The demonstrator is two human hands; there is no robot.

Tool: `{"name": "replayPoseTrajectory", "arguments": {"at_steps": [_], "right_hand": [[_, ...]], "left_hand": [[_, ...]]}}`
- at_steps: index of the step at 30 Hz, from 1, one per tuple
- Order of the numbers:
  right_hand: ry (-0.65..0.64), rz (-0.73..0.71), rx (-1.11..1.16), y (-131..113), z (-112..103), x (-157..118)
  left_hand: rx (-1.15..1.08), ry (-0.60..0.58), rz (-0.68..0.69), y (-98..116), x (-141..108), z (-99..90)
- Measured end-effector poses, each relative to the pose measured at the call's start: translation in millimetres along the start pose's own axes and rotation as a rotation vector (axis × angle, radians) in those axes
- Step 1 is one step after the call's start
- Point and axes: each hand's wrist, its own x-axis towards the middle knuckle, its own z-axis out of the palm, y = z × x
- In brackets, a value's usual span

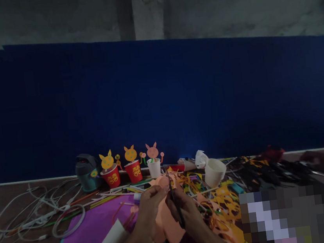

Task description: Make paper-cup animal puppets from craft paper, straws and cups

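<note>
My left hand [149, 208] pinches a small piece of peach paper [164, 182] between thumb and fingertips. Close beside it, my right hand [187, 210] is closed round a pair of dark scissors [179, 214], whose blades point up and away next to the paper. Whether the blades are touching the paper, I cannot tell. Under both hands lies a larger peach sheet [171, 224]. To the left of my left forearm rests a white paper cup on its side [110, 242], over a purple sheet [84, 233].
Two red paper cups [134, 172] and a white paper cup [154, 168] with paper animal heads stand at the back, beside a dark teal container [88, 178]. White cables [39, 207] lie left. Yellow paper scraps [227, 204] and another white cup [214, 172] are right.
</note>
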Motion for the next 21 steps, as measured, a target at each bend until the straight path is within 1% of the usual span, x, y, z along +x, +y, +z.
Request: {"name": "replayPoseTrajectory", "arguments": {"at_steps": [3,6,10,14,18,21], "right_hand": [[-0.016,0.014,-0.010,-1.2,-0.4,-1.1],[-0.003,-0.002,-0.053,-1.0,-0.6,-1.3],[-0.033,0.016,-0.008,-4.5,0.9,-0.4],[-0.061,0.014,0.021,-10.4,2.0,-0.2],[-0.059,0.039,0.012,-9.0,0.8,-0.5],[-0.041,0.053,0.011,-6.5,0.3,-0.5]], "left_hand": [[-0.062,0.010,-0.010,0.5,-0.2,1.0],[-0.077,0.032,0.009,0.1,-0.2,1.0],[-0.031,0.007,0.028,1.4,0.7,-0.6],[0.032,0.015,0.033,6.9,-0.9,-1.0],[0.030,-0.012,0.075,10.3,-2.2,-1.3],[0.032,-0.022,0.073,9.1,-0.5,-2.9]]}}
